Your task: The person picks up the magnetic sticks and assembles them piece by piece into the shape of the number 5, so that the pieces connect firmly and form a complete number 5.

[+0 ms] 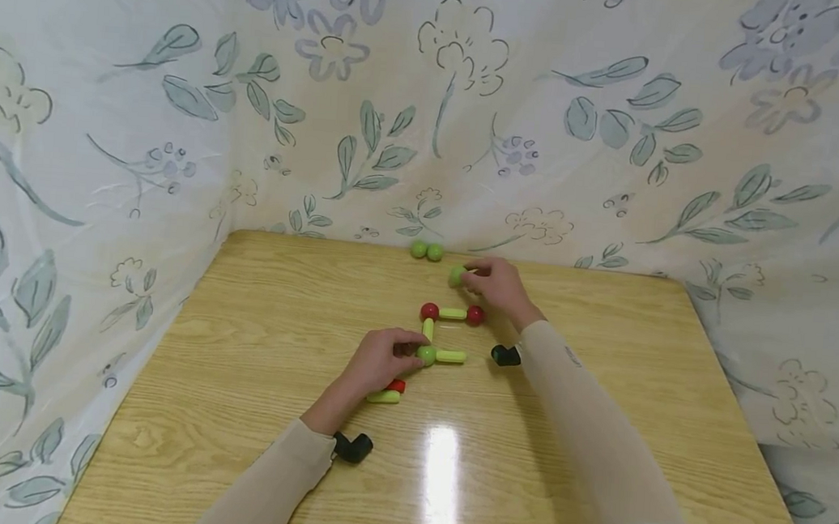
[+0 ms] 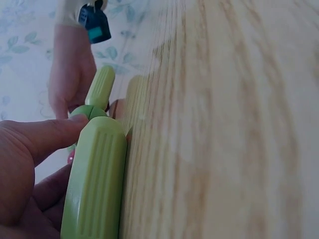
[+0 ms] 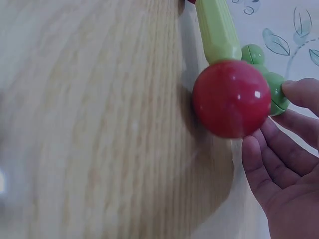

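Observation:
In the head view, my left hand point(image 1: 382, 362) pinches a green ball point(image 1: 427, 355) at a corner of a shape laid on the table. A yellow-green rod point(image 1: 451, 357) points right from this ball; another rod point(image 1: 428, 330) runs up to a red ball point(image 1: 429, 311). From there a third rod point(image 1: 452, 314) reaches a second red ball point(image 1: 475, 315). Beyond the shape, my right hand point(image 1: 500, 287) holds a green ball point(image 1: 457, 277) between thumb and fingers. That red ball point(image 3: 232, 98) partly covers the held green ball point(image 3: 278, 94) in the right wrist view.
Two green balls point(image 1: 427, 251) lie at the table's back edge by the floral cloth point(image 1: 457, 135). Beside my left wrist are a yellow-green rod point(image 1: 384, 397) and a red piece point(image 1: 397, 385). Dark wrist-worn devices point(image 1: 354, 448) stick out from both sleeves over the wooden table point(image 1: 240, 322).

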`<control>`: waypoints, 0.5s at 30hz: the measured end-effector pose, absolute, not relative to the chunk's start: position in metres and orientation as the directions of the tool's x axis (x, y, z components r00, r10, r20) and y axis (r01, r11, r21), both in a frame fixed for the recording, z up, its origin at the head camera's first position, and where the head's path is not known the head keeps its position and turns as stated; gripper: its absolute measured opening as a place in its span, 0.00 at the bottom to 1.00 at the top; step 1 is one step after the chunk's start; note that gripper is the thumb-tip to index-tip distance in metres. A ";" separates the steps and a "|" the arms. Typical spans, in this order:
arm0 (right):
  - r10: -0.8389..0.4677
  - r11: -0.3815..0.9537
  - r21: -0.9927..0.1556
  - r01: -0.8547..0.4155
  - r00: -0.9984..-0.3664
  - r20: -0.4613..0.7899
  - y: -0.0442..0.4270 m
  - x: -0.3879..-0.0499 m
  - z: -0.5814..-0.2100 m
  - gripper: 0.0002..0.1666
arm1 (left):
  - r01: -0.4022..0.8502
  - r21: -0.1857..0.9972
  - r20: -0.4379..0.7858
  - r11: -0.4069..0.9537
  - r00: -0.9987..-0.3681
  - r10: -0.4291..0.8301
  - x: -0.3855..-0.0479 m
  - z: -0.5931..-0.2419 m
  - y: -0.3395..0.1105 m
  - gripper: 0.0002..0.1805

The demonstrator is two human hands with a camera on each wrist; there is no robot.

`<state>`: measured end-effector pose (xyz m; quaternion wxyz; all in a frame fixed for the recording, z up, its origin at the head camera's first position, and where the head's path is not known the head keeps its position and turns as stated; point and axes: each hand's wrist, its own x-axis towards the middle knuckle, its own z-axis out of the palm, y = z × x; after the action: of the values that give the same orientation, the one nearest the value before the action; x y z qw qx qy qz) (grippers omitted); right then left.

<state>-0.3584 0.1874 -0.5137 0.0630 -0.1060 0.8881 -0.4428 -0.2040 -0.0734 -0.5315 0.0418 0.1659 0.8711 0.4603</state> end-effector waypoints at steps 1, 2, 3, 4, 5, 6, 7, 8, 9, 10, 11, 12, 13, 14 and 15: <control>-0.239 0.587 -0.799 -0.129 -0.971 -0.018 0.189 -0.358 -0.514 0.23 | 0.249 0.817 0.080 0.521 -0.942 0.325 -0.204 -0.531 -0.073 0.15; -0.236 0.587 -0.799 -0.126 -0.972 -0.021 0.191 -0.357 -0.514 0.23 | 0.249 0.817 0.080 0.520 -0.942 0.325 -0.204 -0.531 -0.073 0.15; -0.234 0.587 -0.800 -0.126 -0.972 -0.019 0.193 -0.356 -0.514 0.23 | 0.250 0.817 0.081 0.520 -0.942 0.325 -0.204 -0.531 -0.073 0.14; -0.228 0.585 -0.801 -0.123 -0.973 -0.018 0.194 -0.354 -0.514 0.23 | 0.249 0.816 0.080 0.521 -0.943 0.324 -0.204 -0.531 -0.073 0.14; -0.223 0.581 -0.805 -0.120 -0.975 -0.016 0.196 -0.353 -0.514 0.23 | 0.248 0.816 0.079 0.522 -0.943 0.325 -0.204 -0.531 -0.073 0.14; -0.224 0.572 -0.811 -0.120 -0.975 -0.014 0.198 -0.352 -0.514 0.23 | 0.246 0.817 0.077 0.522 -0.943 0.324 -0.204 -0.530 -0.073 0.15; -0.223 0.562 -0.819 -0.117 -0.975 -0.013 0.199 -0.351 -0.514 0.23 | 0.244 0.816 0.074 0.524 -0.944 0.323 -0.204 -0.530 -0.073 0.15; -0.224 0.555 -0.824 -0.114 -0.974 -0.016 0.200 -0.349 -0.513 0.24 | 0.242 0.817 0.073 0.524 -0.944 0.323 -0.204 -0.530 -0.073 0.15; -0.223 0.551 -0.827 -0.113 -0.975 -0.015 0.201 -0.348 -0.513 0.24 | 0.240 0.816 0.070 0.526 -0.944 0.321 -0.204 -0.530 -0.073 0.15; -0.222 0.547 -0.830 -0.113 -0.975 -0.014 0.202 -0.347 -0.512 0.25 | 0.237 0.816 0.068 0.527 -0.945 0.320 -0.204 -0.530 -0.073 0.15; -0.222 0.544 -0.832 -0.112 -0.975 -0.014 0.204 -0.346 -0.512 0.25 | 0.236 0.816 0.066 0.528 -0.945 0.321 -0.205 -0.530 -0.073 0.15; -0.222 0.540 -0.834 -0.112 -0.975 -0.013 0.205 -0.345 -0.512 0.25 | 0.236 0.816 0.065 0.528 -0.945 0.322 -0.205 -0.529 -0.073 0.15; -0.220 0.540 -0.835 -0.111 -0.975 -0.013 0.206 -0.344 -0.512 0.25 | 0.238 0.815 0.066 0.529 -0.944 0.323 -0.205 -0.529 -0.073 0.15; -0.217 0.540 -0.835 -0.109 -0.976 -0.014 0.207 -0.343 -0.512 0.25 | 0.241 0.814 0.067 0.529 -0.943 0.326 -0.205 -0.529 -0.073 0.15; -0.214 0.533 -0.839 -0.107 -0.977 -0.012 0.209 -0.343 -0.513 0.25 | 0.241 0.813 0.066 0.529 -0.942 0.328 -0.205 -0.529 -0.073 0.15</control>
<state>-0.3425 0.2090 -0.5126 0.0567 -0.0919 0.8737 -0.4742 -0.2055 -0.0732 -0.5287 0.0474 0.1629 0.8732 0.4569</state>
